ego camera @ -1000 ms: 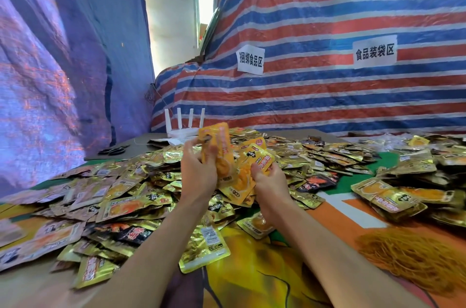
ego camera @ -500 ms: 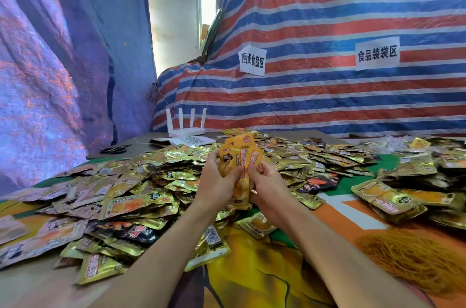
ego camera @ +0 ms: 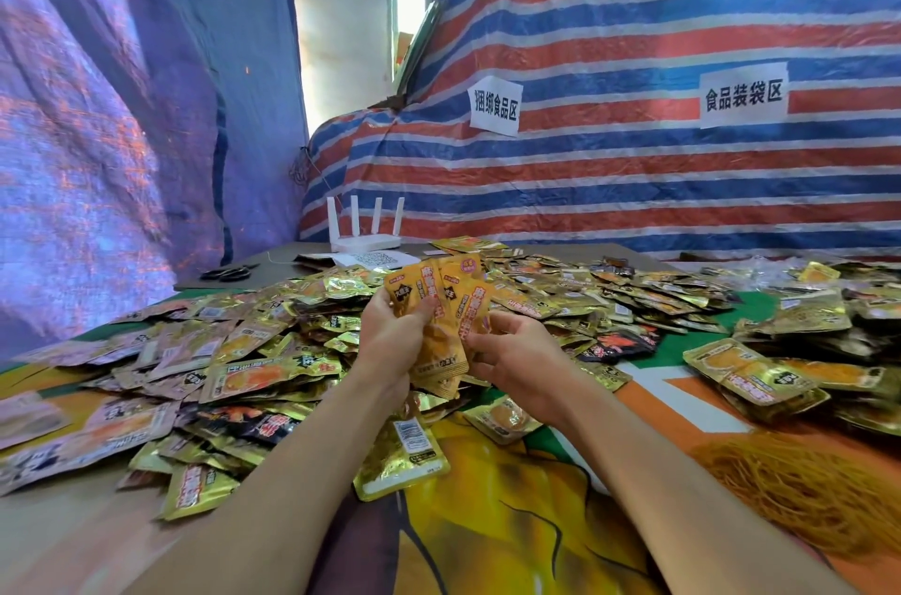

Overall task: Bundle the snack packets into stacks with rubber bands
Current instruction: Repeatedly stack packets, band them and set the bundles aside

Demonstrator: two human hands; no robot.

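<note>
A small stack of orange snack packets [ego camera: 441,311] stands upright above the table between both hands. My left hand [ego camera: 390,341] grips the stack from the left, thumb across the front. On the stack's right edge my right hand [ego camera: 517,350] pinches with thumb and fingertips. A wide heap of loose gold and orange packets [ego camera: 253,350] covers the table behind and to the left. A mound of yellow rubber bands [ego camera: 809,492] lies at the lower right, apart from both hands.
Bundled packets [ego camera: 760,375] lie at the right. A white router [ego camera: 365,229], a printed sheet [ego camera: 375,259] and black scissors [ego camera: 229,272] sit at the far table edge. Striped tarpaulin [ego camera: 634,185] with two paper signs hangs behind; blue tarpaulin at the left.
The two hands have brought separate packets together into one upright stack and lowered it a little. The right hand has shifted to the stack's right edge.
</note>
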